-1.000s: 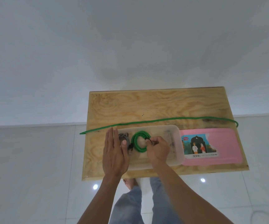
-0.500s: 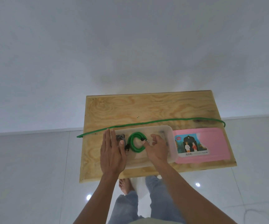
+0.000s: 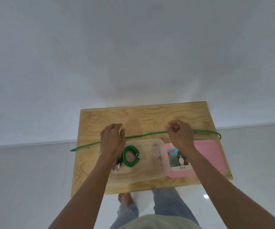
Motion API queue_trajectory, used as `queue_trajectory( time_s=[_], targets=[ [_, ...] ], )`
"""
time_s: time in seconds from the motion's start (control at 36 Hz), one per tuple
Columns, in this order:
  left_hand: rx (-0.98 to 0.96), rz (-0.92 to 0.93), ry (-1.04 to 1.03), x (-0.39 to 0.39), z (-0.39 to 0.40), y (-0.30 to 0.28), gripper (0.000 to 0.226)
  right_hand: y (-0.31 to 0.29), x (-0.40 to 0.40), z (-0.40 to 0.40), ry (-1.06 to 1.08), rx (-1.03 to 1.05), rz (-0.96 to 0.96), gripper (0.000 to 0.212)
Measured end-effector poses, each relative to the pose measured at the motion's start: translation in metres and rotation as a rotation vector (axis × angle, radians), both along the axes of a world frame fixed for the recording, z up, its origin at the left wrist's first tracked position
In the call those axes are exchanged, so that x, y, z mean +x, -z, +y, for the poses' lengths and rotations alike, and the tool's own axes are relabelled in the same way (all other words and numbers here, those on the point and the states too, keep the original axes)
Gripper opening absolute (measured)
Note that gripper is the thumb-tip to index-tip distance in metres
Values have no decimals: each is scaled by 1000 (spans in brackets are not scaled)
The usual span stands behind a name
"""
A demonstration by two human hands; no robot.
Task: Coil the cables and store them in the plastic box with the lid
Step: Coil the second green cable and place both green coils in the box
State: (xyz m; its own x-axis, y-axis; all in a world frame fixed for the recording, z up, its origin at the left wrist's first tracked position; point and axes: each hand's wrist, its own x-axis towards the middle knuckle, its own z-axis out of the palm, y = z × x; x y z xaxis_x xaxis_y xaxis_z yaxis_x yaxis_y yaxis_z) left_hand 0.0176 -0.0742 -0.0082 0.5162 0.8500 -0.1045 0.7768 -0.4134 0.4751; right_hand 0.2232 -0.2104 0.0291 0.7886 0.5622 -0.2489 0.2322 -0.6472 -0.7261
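Note:
A clear plastic box [image 3: 151, 164] sits on the wooden table [image 3: 150, 118], near its front edge. Inside it lies a coiled green cable [image 3: 130, 156], with a darker cable [image 3: 117, 164] partly hidden under my left forearm. A long green cable [image 3: 143, 135] stretches straight across the table behind the box. My left hand [image 3: 112, 139] is over this cable, fingers curled down; its grip is hidden. My right hand [image 3: 179, 134] is curled over the same cable further right. The pink lid [image 3: 206, 156] lies flat to the right of the box.
The long cable's left end [image 3: 72, 149] hangs past the table's left edge and its right end bends near the lid's far corner [image 3: 219, 136]. White wall behind, white tiled floor below. My legs and a bare foot [image 3: 125, 198] are under the table's front edge.
Both hands left the box and the green coil and reached back to the long straight cable. The coil stays in the box. The camera has tilted and shifted.

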Motion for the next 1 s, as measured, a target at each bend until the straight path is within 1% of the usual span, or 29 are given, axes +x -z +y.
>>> queue_trajectory(
  time_s=[0.08,0.19,0.28,0.33,0.39,0.44,0.53,0.61,0.67,0.78,0.83,0.89,0.94,1.0],
  targets=[
    [-127,150,61,29,15,-3,31,14,29,5,-109,-119,-5,17],
    [-253,338,140,58,25,5,25,41,58,9,-282,-254,48,22],
    [-310,486,179,76,30,14,24,61,70,11,-344,-296,129,27],
    [-350,594,193,86,31,18,29,73,75,14,-381,-311,173,30],
    [-352,694,204,96,30,21,33,83,78,17,-416,-354,223,36],
    [-319,773,231,104,28,25,31,91,80,19,-429,-397,240,39],
    [-293,822,254,107,28,30,28,99,82,21,-434,-392,227,33],
    [-331,788,228,106,33,30,24,99,83,23,-458,-394,197,27],
    [-375,715,187,106,39,24,18,95,82,24,-473,-381,171,26],
    [-406,457,136,105,51,0,5,79,78,35,-534,-352,71,40],
    [-413,335,125,105,55,-17,5,66,72,44,-561,-313,51,47],
    [-401,248,134,106,57,-34,6,49,62,56,-584,-245,26,48],
    [-377,180,148,107,58,-50,7,31,49,68,-600,-168,-16,44],
    [-355,109,163,103,57,-67,8,12,33,79,-604,-95,-68,32]
  ],
)
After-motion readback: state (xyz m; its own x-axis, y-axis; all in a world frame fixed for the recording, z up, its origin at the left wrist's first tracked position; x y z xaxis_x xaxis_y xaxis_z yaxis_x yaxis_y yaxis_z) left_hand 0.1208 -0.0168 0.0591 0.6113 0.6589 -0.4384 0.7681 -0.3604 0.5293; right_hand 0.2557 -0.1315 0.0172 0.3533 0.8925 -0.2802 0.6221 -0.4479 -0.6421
